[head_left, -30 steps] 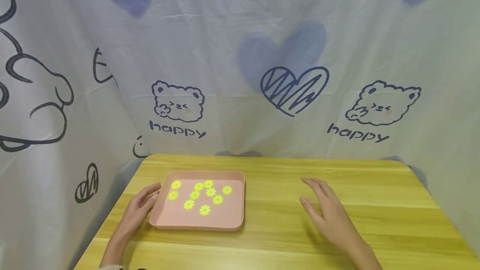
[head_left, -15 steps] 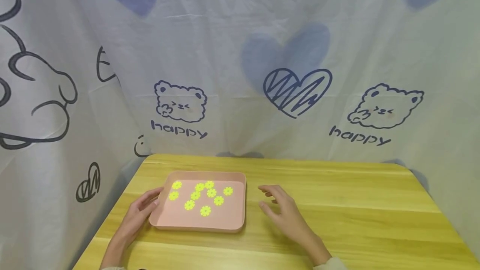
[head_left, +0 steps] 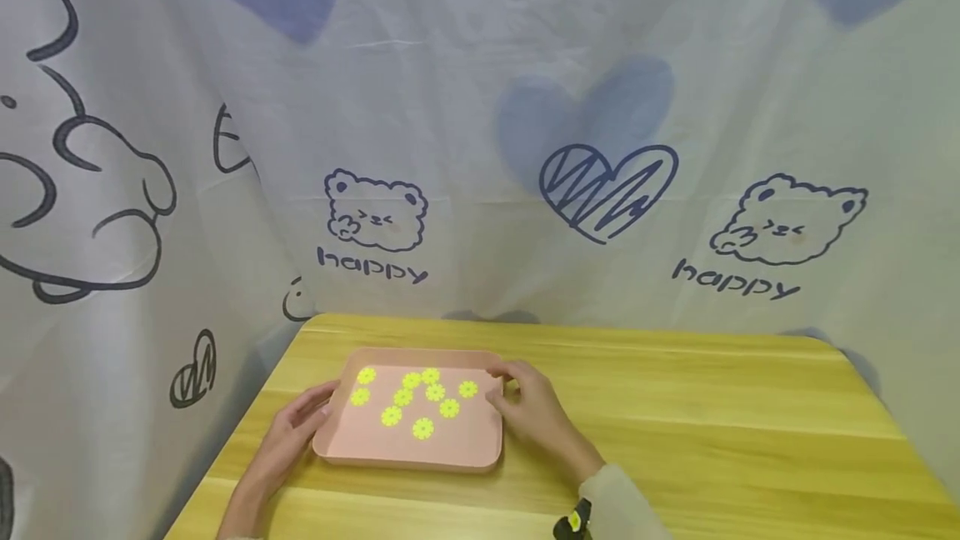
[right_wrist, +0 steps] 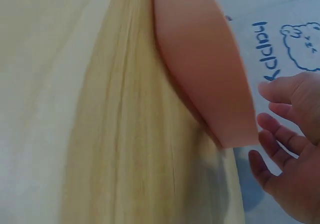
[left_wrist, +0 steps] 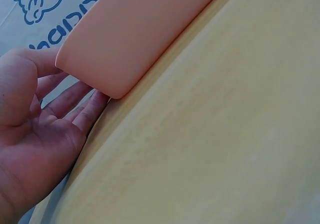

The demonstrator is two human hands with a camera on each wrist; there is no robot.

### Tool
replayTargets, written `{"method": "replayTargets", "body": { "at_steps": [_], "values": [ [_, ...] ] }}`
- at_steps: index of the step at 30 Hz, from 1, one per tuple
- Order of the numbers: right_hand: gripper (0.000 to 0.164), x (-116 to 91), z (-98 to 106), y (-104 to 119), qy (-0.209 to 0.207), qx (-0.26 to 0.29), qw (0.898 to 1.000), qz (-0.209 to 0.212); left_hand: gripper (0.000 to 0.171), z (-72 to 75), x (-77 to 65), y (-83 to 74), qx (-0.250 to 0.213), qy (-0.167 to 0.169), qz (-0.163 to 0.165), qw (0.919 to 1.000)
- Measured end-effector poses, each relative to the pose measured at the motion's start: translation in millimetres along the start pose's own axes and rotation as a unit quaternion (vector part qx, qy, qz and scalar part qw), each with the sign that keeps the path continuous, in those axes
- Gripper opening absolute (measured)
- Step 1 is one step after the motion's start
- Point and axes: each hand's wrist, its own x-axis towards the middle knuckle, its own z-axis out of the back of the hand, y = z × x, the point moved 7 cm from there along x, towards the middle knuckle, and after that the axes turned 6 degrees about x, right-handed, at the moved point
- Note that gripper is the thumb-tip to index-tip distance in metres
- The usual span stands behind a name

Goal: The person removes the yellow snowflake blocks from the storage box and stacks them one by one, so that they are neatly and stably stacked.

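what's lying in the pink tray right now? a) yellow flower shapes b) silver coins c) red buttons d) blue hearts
a: in the head view the pink tray holds small yellow flower shapes scattered over its floor, with the left hand at its left edge and the right hand at its right edge.

The right hand (head_left: 528, 408) was far out on the desk (head_left: 712, 407), well away from the pink tray (head_left: 408, 448). It slid across to the left, and now it is at the right side of the tray, with its fingers by the far right corner. A pale sleeve (head_left: 611, 502) now shows at its wrist. The camera also looks a bit more to the left.
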Motion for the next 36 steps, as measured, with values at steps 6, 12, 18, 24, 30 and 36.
{"method": "replayTargets", "body": {
  "at_steps": [6, 12, 18, 24, 30, 36],
  "values": [
    [0.031, 13.5, -10.7, -3.1, 0.02, -0.05, 0.998, 0.038, 0.055, -2.4, -0.4, 2.6, -0.004, -0.007, 0.007, 0.9999],
    [0.029, 23.2, -26.1, -4.9, 0.067, -0.083, 0.993, 0.059, 0.054, -2.4, 1.6, 1.2, -0.012, -0.004, 0.005, 0.9999],
    [0.035, 33.7, -35.1, -5.8, 0.091, -0.157, 0.983, 0.041, 0.055, -1.7, 4.9, -1.0, -0.004, -0.004, 0.0, 1.0],
    [0.031, 36.0, -44.3, -6.4, 0.122, -0.173, 0.977, 0.013, 0.054, 1.9, 4.1, 2.7, -0.002, -0.012, 0.012, 0.9999],
    [0.029, 38.0, -51.7, -10.6, 0.148, -0.195, 0.969, -0.014, 0.055, 1.5, 4.3, 4.1, -0.006, -0.008, 0.005, 0.9999],
    [0.022, 40.8, -53.1, -13.8, 0.159, -0.193, 0.968, -0.035, 0.053, -0.1, 4.7, 3.9, -0.015, -0.002, -0.001, 0.9999]
  ]
}}
